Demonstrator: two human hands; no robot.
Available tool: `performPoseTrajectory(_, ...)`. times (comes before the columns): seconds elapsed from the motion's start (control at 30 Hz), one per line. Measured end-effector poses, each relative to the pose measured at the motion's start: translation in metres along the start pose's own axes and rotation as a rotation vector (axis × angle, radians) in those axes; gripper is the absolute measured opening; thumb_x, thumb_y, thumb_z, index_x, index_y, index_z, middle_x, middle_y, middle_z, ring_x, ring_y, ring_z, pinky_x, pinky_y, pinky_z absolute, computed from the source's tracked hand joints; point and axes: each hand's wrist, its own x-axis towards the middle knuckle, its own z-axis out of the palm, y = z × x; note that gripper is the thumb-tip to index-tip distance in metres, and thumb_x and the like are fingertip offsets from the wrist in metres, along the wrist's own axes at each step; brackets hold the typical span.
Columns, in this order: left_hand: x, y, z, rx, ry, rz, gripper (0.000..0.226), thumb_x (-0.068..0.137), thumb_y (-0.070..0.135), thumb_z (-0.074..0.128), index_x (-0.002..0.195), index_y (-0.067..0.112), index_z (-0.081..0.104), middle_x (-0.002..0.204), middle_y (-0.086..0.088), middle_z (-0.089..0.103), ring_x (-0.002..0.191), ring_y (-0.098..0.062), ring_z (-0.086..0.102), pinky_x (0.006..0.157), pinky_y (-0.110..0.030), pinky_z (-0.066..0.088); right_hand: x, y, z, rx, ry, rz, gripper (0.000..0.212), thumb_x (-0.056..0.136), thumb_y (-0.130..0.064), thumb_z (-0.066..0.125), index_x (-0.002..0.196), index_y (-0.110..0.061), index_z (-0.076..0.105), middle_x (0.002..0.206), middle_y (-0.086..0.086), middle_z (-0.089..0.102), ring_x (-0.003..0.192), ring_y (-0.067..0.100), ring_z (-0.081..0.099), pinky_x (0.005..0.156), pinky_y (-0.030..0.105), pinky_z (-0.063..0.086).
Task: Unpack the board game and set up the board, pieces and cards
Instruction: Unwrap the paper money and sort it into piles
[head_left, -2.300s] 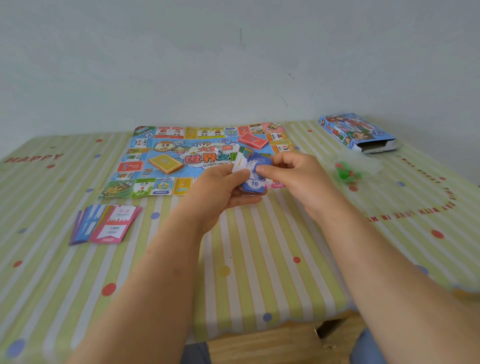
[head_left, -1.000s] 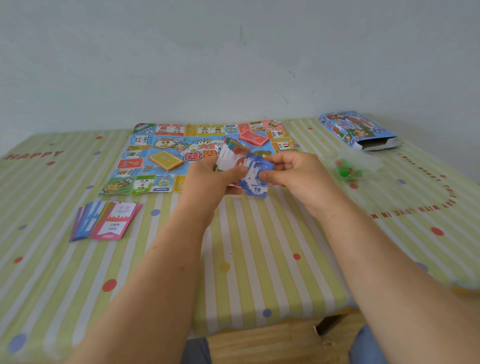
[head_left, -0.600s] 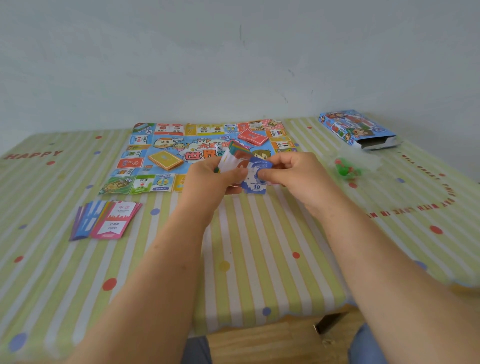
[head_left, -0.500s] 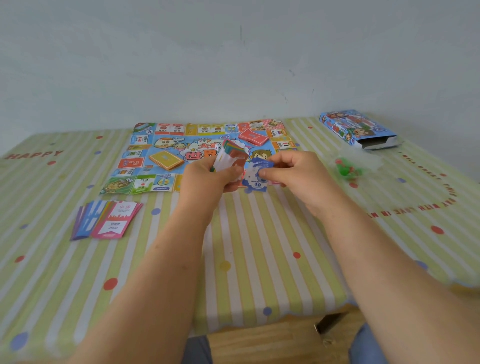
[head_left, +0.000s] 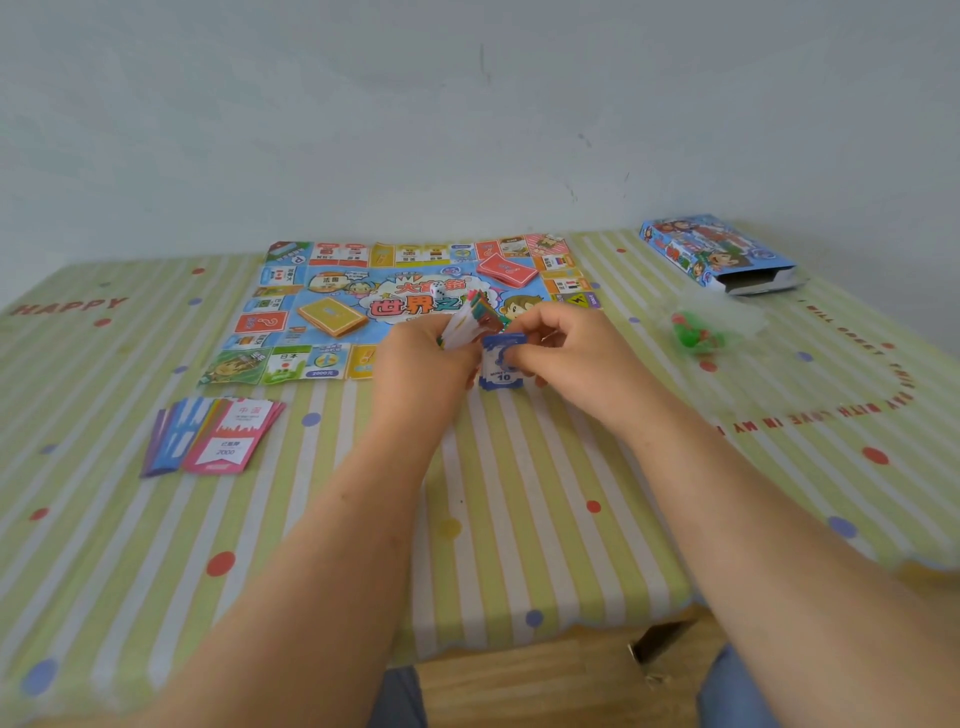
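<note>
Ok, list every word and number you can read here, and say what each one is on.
"HAPPY": tablecloth, left side.
"WITH LOVE IN MY": tablecloth, right side, upside down.
"世界之": game board centre, rest covered.
"日本": board's near edge.
"2000": top pink card of the fanned stack.
"10": blue banknote in the right hand.
Game box print: too blurred.

- Left hand (head_left: 423, 358) grips a fanned stack of cards (head_left: 475, 322).
- Right hand (head_left: 566, 353) pinches blue notes (head_left: 500, 361) (marked 10) just beside that grip.
</note>
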Motion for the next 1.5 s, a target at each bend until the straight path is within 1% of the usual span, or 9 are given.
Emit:
performPoseTrajectory(0.23, 0.004, -0.004, -0.002, -0.102, 0.003, -0.046, 0.008, 0.083, 0.016, 0.067, 0.081, 0.009, 0.069, 0.073, -0.014, 0.070, 0.067, -0.030, 0.069, 0.067, -0.036, 0.055, -0.001, -0.001, 0.000, 0.023, 0.021, 0.015, 0.007, 0.079, -0.008, 0.066, 0.080, -0.013, 0.070, 0.064, -0.009, 0.061, 0.059, 0.005, 0.052, 0.065, 0.028, 0.047)
performPoseTrajectory(0.37, 0.006, -0.005, -0.009, -0.184, 0.025, -0.109, 0.008, 0.084, 0.014, 0.069, 0.079, 0.019, 0.064, 0.070, -0.001, 0.068, 0.054, -0.007, 0.066, 0.041, -0.017, 0.046, 0.000, -0.003, 0.000, 0.102, 0.024, 0.047, 0.003, 0.078, -0.005, 0.067, 0.081, -0.007, 0.068, 0.070, 0.001, 0.065, 0.058, 0.006, 0.056, 0.062, 0.030, 0.047)
performPoseTrajectory(0.5, 0.009, -0.008, -0.019, -0.309, 0.090, -0.175, 0.006, 0.081, 0.015, 0.073, 0.082, 0.016, 0.067, 0.075, -0.003, 0.069, 0.058, -0.012, 0.068, 0.069, -0.044, 0.059, 0.002, -0.011, 0.000, 0.176, -0.010, 0.117, 0.006, 0.079, -0.003, 0.068, 0.085, -0.002, 0.068, 0.071, 0.006, 0.066, 0.055, 0.010, 0.057, 0.057, 0.026, 0.048)
performPoseTrajectory(0.7, 0.014, -0.010, -0.041, -0.406, 0.287, -0.201, 0.019, 0.080, 0.011, 0.072, 0.067, 0.021, 0.063, 0.060, 0.004, 0.064, 0.063, -0.022, 0.064, 0.081, -0.046, 0.056, 0.010, -0.032, 0.014, 0.197, -0.215, 0.235, 0.009, 0.080, 0.001, 0.068, 0.080, -0.008, 0.066, 0.068, 0.008, 0.066, 0.056, 0.017, 0.058, 0.053, 0.025, 0.048)
performPoseTrajectory(0.8, 0.015, -0.012, -0.047, -0.414, 0.332, -0.202, 0.019, 0.079, 0.011, 0.071, 0.064, 0.021, 0.063, 0.051, 0.008, 0.062, 0.061, -0.022, 0.063, 0.079, -0.046, 0.056, 0.013, -0.039, 0.026, 0.133, -0.307, 0.258, 0.009, 0.081, 0.002, 0.067, 0.079, -0.007, 0.065, 0.071, 0.009, 0.066, 0.057, 0.018, 0.059, 0.053, 0.026, 0.049)
performPoseTrajectory(0.97, 0.013, -0.017, -0.049, -0.434, 0.329, -0.213, 0.008, 0.080, 0.010, 0.072, 0.075, 0.013, 0.066, 0.064, 0.000, 0.064, 0.055, -0.015, 0.064, 0.077, -0.043, 0.058, 0.013, -0.041, 0.043, -0.013, -0.352, 0.224, 0.011, 0.082, -0.001, 0.070, 0.092, -0.004, 0.068, 0.071, 0.009, 0.066, 0.057, 0.016, 0.060, 0.057, 0.027, 0.053)
performPoseTrajectory(1.1, 0.012, -0.020, -0.049, -0.421, 0.318, -0.226, 0.011, 0.081, 0.012, 0.072, 0.087, 0.004, 0.068, 0.066, -0.001, 0.065, 0.055, -0.012, 0.065, 0.075, -0.041, 0.058, 0.012, -0.043, 0.048, -0.262, -0.329, 0.100, 0.013, 0.082, -0.010, 0.072, 0.095, -0.011, 0.071, 0.070, 0.000, 0.066, 0.061, 0.012, 0.060, 0.068, 0.031, 0.053)
performPoseTrajectory(1.27, 0.010, -0.020, -0.047, -0.449, 0.283, -0.225, 0.007, 0.081, 0.010, 0.072, 0.078, 0.010, 0.065, 0.065, 0.001, 0.065, 0.056, -0.014, 0.065, 0.074, -0.040, 0.058, 0.005, -0.041, 0.057, -0.485, -0.269, -0.026, 0.012, 0.080, -0.014, 0.069, 0.092, -0.014, 0.072, 0.080, -0.003, 0.065, 0.076, 0.015, 0.060, 0.056, 0.023, 0.040)
performPoseTrajectory(1.5, 0.013, -0.021, -0.043, -0.448, 0.240, -0.220, 0.009, 0.081, 0.010, 0.072, 0.076, 0.015, 0.067, 0.065, 0.001, 0.067, 0.056, -0.013, 0.065, 0.072, -0.035, 0.060, 0.004, -0.033, 0.063, -0.595, -0.174, -0.123, 0.024, 0.081, -0.016, 0.066, 0.105, -0.016, 0.064, 0.093, -0.002, 0.057, 0.084, 0.017, 0.055, 0.061, 0.027, 0.036)
